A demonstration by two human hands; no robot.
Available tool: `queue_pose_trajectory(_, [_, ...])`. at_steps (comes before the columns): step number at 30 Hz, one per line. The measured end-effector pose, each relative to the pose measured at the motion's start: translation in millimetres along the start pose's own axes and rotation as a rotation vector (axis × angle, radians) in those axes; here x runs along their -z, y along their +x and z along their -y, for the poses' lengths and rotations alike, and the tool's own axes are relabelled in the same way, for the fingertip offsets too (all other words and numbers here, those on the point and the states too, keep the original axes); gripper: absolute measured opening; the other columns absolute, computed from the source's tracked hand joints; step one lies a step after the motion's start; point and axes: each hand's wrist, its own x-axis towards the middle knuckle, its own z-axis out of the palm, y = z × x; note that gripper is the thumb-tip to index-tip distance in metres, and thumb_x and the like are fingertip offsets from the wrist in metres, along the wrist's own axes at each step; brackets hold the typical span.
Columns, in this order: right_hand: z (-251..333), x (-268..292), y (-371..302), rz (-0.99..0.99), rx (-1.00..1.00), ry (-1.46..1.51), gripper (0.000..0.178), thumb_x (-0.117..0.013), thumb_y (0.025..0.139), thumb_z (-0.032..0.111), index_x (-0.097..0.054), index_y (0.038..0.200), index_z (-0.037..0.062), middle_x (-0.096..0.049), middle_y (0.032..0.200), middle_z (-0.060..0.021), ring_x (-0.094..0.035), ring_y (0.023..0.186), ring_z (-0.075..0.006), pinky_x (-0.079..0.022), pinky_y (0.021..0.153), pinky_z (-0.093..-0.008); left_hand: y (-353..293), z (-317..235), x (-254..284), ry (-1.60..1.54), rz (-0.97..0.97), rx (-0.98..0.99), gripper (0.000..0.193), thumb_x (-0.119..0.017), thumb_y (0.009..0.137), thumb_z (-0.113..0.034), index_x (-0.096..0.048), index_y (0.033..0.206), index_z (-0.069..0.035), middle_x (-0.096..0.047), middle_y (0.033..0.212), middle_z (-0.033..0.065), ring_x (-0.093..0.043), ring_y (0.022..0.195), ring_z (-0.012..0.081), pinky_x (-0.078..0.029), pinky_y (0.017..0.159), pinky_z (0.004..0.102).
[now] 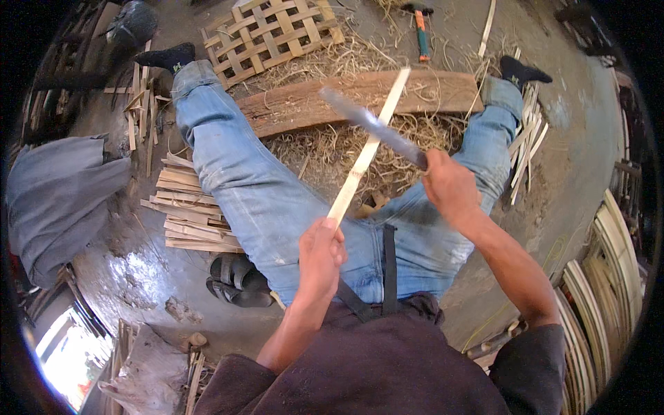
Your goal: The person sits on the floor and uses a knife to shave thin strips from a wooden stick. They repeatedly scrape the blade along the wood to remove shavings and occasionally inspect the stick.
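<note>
Left hand (320, 250): clenched round the near end of a pale, flat bamboo strip (370, 147), which slants up and away over the lap. Right hand (448, 185): gripping the handle of a long grey blade (366, 122), motion-blurred, crossing the strip. Beneath: rough brown plank (304, 104), dry fibrous shavings (325, 155), woven lattice panel (270, 31), stacked split slats (187, 211).
</note>
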Motion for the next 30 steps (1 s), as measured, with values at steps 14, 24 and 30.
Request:
queue_pose_trajectory(14, [79,3,35,-0.055,-0.547,1.614,0.022,-0.071,0.080,0.000,-0.053,0.094,0.0016,-0.063,0.080,-0.0056,-0.063,0.067,-0.0133,-0.052,0.061,-0.0277,-3,-3,32,0.654,0.246,-0.244,0.037,-0.049,0.100,-0.034,-0.065,0.092,-0.001,-0.060,0.068,0.0024,-0.058,0.063,0.0104,-0.045,0.058,0.0263])
queue_pose_trajectory(24, [98,26,34,-0.085,-0.488,1.179,0.025,-0.073,0.079,0.003,-0.054,0.095,0.0037,-0.061,0.080,-0.0046,-0.061,0.068,-0.0116,-0.051,0.062,-0.0265,31,-40,17,0.598,0.483,-0.207,0.033,-0.050,0.099,-0.030,-0.062,0.108,-0.001,-0.065,0.089,0.0024,-0.060,0.076,0.0121,-0.048,0.067,0.0277])
queue_pose_trajectory(30, [70,62,43,-0.020,-0.158,0.650,0.028,-0.076,0.077,0.007,-0.056,0.096,0.0031,-0.065,0.081,-0.0044,-0.062,0.073,-0.0137,-0.051,0.070,-0.0291,62,-77,43,1.071,0.719,-0.167,0.026,-0.052,0.098,-0.024,-0.065,0.107,-0.004,-0.064,0.075,0.0021,-0.058,0.061,0.0078,-0.047,0.056,0.0260])
